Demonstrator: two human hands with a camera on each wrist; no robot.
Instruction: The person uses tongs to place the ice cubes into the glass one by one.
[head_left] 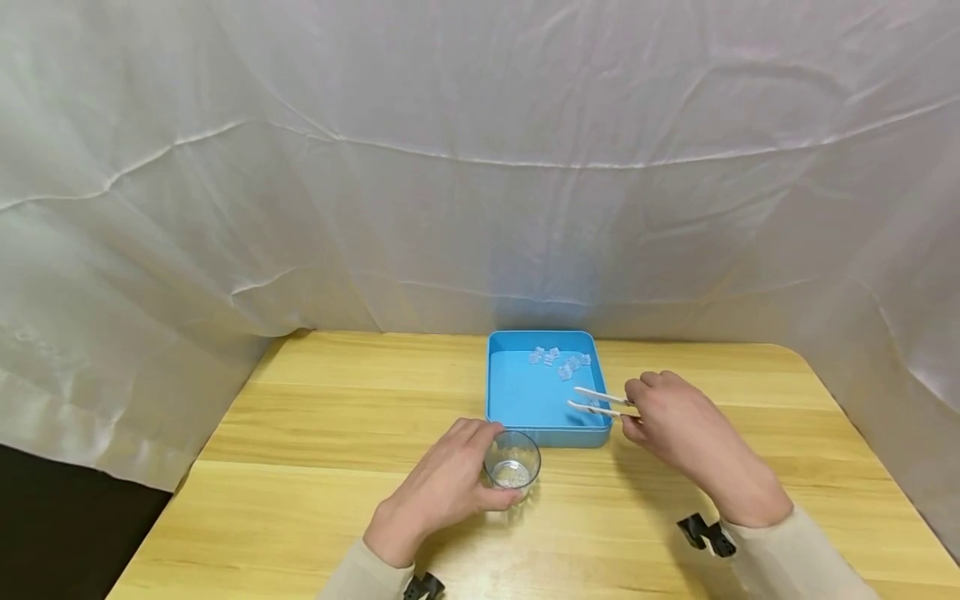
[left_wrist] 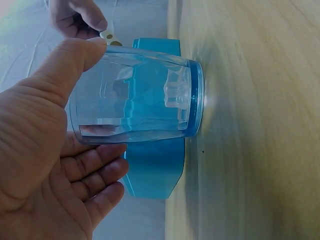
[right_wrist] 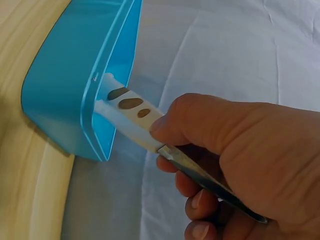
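Note:
My left hand [head_left: 442, 483] grips a clear drinking glass [left_wrist: 145, 97] between thumb and fingers as it stands upright on the table. At least one clear cube [left_wrist: 176, 95] lies at the bottom of the glass. In my right hand [head_left: 678, 425] is a pair of tongs [right_wrist: 131, 102] with white, hole-patterned ends and metal handles. The tips are apart, reaching over the right side of a blue tray [head_left: 517, 392]. Several clear ice-like cubes [head_left: 566, 372] lie toward the tray's back right. Whether a cube sits between the tips is hard to tell.
The tray stands just behind the glass on a light wooden table [head_left: 315, 433]. A pale fabric curtain [head_left: 450, 208] hangs behind the table and around its sides. Black wrist mounts [head_left: 705, 533] show near both sleeves.

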